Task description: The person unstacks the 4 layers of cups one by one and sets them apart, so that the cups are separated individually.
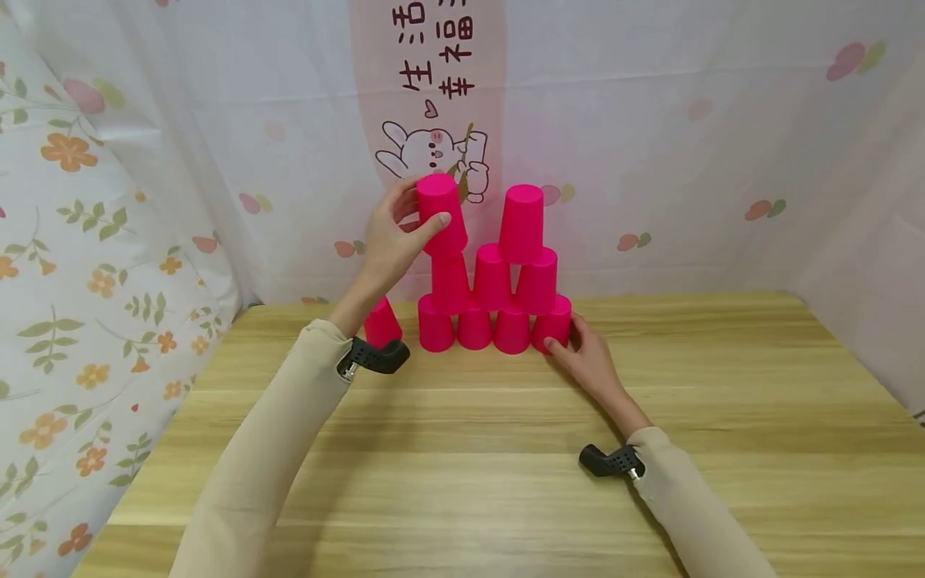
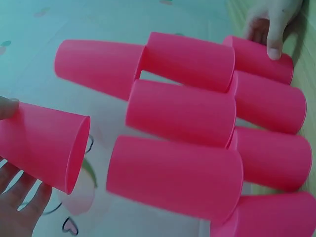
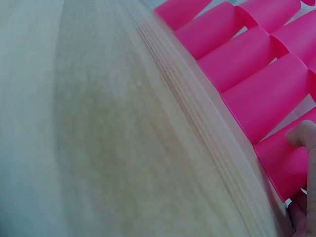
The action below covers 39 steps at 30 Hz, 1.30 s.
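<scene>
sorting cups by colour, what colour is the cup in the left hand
Bright pink cup, plain, clearest in the head view.

Light wooden table [image 1: 723, 449] under both hands, white curtain [image 1: 650, 120] hanging beyond them, cartoon rabbit print [image 1: 426, 148] with dark characters [image 1: 433, 56] just above the left hand, floral cloth [image 1: 79, 265] far left of it

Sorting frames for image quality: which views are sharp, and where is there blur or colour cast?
Head view: evenly lit and sharp, soft shadows under the arms on the table. Left wrist view: bluish cast, the left hand and its held cup slightly soft. Right wrist view: tabletop close up is blurred; cups sharper.
</scene>
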Each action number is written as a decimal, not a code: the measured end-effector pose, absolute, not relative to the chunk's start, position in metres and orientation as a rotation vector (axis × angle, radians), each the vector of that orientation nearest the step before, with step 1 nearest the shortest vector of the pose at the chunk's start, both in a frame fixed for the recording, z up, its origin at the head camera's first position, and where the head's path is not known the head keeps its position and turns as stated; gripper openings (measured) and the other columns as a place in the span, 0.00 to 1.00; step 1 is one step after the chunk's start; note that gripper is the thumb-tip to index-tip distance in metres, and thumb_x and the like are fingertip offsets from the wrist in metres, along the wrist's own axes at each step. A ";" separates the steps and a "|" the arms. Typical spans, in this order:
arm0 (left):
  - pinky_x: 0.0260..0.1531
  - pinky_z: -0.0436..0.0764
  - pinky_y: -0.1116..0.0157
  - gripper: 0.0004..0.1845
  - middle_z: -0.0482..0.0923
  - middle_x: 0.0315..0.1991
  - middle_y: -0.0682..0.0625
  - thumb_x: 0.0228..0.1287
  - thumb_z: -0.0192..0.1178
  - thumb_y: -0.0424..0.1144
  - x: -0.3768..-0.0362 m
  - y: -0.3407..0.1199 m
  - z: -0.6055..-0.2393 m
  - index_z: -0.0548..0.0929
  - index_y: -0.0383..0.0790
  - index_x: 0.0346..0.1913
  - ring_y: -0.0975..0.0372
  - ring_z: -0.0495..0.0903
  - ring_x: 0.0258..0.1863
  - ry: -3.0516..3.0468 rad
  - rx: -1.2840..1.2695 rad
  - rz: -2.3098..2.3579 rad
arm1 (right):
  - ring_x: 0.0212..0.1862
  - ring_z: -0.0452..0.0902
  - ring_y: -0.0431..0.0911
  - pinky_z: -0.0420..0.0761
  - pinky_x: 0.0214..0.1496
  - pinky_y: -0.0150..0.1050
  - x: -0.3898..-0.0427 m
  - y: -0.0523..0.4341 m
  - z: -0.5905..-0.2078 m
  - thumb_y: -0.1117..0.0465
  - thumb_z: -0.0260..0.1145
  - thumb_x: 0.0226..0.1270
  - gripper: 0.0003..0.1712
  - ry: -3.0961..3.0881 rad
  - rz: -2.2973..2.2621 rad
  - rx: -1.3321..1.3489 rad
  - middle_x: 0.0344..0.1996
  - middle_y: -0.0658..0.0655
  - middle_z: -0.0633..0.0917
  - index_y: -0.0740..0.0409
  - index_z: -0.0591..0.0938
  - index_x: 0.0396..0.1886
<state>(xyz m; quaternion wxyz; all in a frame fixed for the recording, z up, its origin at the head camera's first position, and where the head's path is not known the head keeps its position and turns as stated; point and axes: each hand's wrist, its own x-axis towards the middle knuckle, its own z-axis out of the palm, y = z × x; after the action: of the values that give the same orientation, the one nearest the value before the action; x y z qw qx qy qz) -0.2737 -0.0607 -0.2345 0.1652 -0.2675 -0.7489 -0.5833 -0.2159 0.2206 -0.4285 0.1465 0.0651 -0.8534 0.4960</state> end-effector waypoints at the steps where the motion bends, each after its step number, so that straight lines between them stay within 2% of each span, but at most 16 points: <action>1: 0.49 0.76 0.60 0.30 0.74 0.54 0.45 0.55 0.64 0.37 -0.273 -0.065 -0.235 0.68 0.38 0.62 0.56 0.74 0.51 -2.124 -0.756 -1.659 | 0.60 0.68 0.58 0.68 0.60 0.49 -0.216 0.220 -0.429 0.57 0.66 0.60 0.36 -2.457 1.434 0.187 0.58 0.67 0.73 0.67 0.65 0.65; 16: 0.46 0.77 0.63 0.28 0.76 0.52 0.47 0.56 0.65 0.38 -0.268 -0.125 -0.248 0.71 0.38 0.60 0.58 0.75 0.49 -2.110 -0.609 -1.528 | 0.61 0.67 0.59 0.67 0.61 0.50 -0.212 0.221 -0.429 0.56 0.65 0.61 0.36 -2.468 1.447 0.176 0.59 0.68 0.72 0.67 0.64 0.65; 25: 0.53 0.74 0.58 0.28 0.72 0.56 0.40 0.58 0.60 0.32 -0.244 -0.153 -0.247 0.66 0.29 0.61 0.53 0.71 0.55 -2.130 -0.344 -1.479 | 0.61 0.67 0.58 0.67 0.61 0.50 -0.212 0.221 -0.428 0.56 0.65 0.61 0.36 -2.466 1.461 0.167 0.59 0.67 0.72 0.66 0.64 0.65; 28: 0.52 0.74 0.58 0.27 0.72 0.56 0.38 0.58 0.59 0.32 -0.236 -0.158 -0.249 0.66 0.27 0.60 0.51 0.72 0.53 -2.147 -0.274 -1.451 | 0.61 0.67 0.58 0.67 0.61 0.50 -0.211 0.220 -0.428 0.57 0.65 0.61 0.36 -2.465 1.460 0.166 0.59 0.67 0.72 0.66 0.64 0.65; 31: 0.51 0.75 0.59 0.27 0.72 0.54 0.36 0.58 0.59 0.31 -0.237 -0.167 -0.257 0.65 0.25 0.59 0.50 0.73 0.51 -2.157 -0.222 -1.434 | 0.61 0.67 0.58 0.67 0.61 0.51 -0.211 0.220 -0.428 0.57 0.65 0.61 0.35 -2.465 1.455 0.165 0.59 0.66 0.72 0.66 0.65 0.65; 39: 0.49 0.73 0.58 0.28 0.71 0.55 0.43 0.58 0.61 0.37 -0.259 -0.200 -0.301 0.64 0.33 0.60 0.53 0.71 0.51 -2.187 -0.144 -1.398 | 0.61 0.66 0.59 0.66 0.61 0.51 -0.212 0.220 -0.429 0.57 0.65 0.61 0.36 -2.469 1.446 0.166 0.59 0.67 0.72 0.67 0.64 0.65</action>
<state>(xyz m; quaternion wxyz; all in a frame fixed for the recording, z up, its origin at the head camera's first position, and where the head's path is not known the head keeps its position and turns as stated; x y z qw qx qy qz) -0.2595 -0.2003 -0.3006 0.2675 -0.0534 -0.8106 -0.5181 -0.2116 0.2202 -0.4289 0.1374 0.0574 -0.8533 0.4997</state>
